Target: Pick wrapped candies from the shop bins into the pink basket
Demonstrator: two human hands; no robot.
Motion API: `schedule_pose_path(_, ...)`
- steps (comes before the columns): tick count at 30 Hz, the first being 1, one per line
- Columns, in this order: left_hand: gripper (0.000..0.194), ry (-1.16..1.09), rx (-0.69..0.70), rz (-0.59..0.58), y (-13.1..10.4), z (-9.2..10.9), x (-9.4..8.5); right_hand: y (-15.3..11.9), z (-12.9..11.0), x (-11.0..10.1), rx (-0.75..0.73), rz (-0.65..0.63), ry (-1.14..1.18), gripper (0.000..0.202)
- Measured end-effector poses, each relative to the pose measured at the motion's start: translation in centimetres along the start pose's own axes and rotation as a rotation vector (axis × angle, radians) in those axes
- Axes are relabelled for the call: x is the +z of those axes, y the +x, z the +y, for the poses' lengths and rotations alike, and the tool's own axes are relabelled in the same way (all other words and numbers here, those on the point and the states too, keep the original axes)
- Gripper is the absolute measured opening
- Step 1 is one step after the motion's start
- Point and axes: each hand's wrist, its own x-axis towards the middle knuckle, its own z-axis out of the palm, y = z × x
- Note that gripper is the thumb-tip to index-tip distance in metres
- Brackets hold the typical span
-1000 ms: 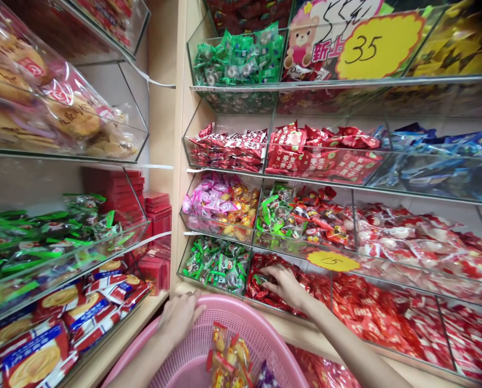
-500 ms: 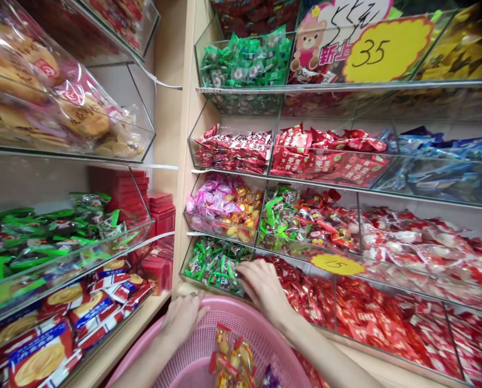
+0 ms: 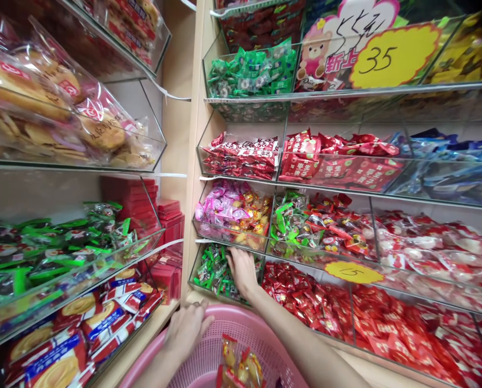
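Note green-wrapped sweets (image 3: 209,269) beneath and left of right hand (image 3: 244,272), in low far bin (image 3: 225,295). Record right hand as nearer to sweets; cannot tell grip, fingertips partly hidden. Find left hand (image 3: 184,330) grasping near basket (image 3: 235,311) by rim.

Light: bright, white, diffuse; source out of view. Shadows: soft; darker beneath the shelves, green candies (image 3: 211,272) partly shaded. Glare: pale streaks on bread bags (image 3: 103,126), small highlights on red candies (image 3: 301,296), soft sheen on basket (image 3: 241,313). Focus: large price sign (image 3: 394,56) legible; outer areas smeared. Distortion: wide-angle, stretched toward the edges. Upper right corner: black vignette.
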Motion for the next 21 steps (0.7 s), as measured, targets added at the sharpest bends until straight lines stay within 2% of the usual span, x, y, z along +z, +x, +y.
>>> schedule_pose_path(8, 0.040, -0.029, -0.006, -0.007, 0.1, -0.5, 0.4, 0.8, 1.3, 1.1, 0.207, 0.029, -0.075, 0.033)
schedule_pose_path(13, 0.039, 0.000, -0.018, -0.028, 0.0, 0.2, -0.2, 1.3, 1.6, 1.0, 0.242, 0.012, -0.099, 0.038)
schedule_pose_path(16, 0.040, 0.004, -0.003, -0.031, 0.1, 0.3, -0.3, 0.7, 1.2, 0.4, 0.239, 0.001, -0.104, 0.040)
schedule_pose_path(19, 0.041, -0.006, 0.006, -0.037, 0.2, 0.2, -0.1, -1.1, 0.7, -0.4, 0.116, -0.004, -0.111, 0.040)
schedule_pose_path(21, 0.041, -0.021, 0.015, -0.040, 0.3, 0.2, 0.1, -2.5, 0.4, -0.7, -0.114, -0.034, -0.115, 0.045)
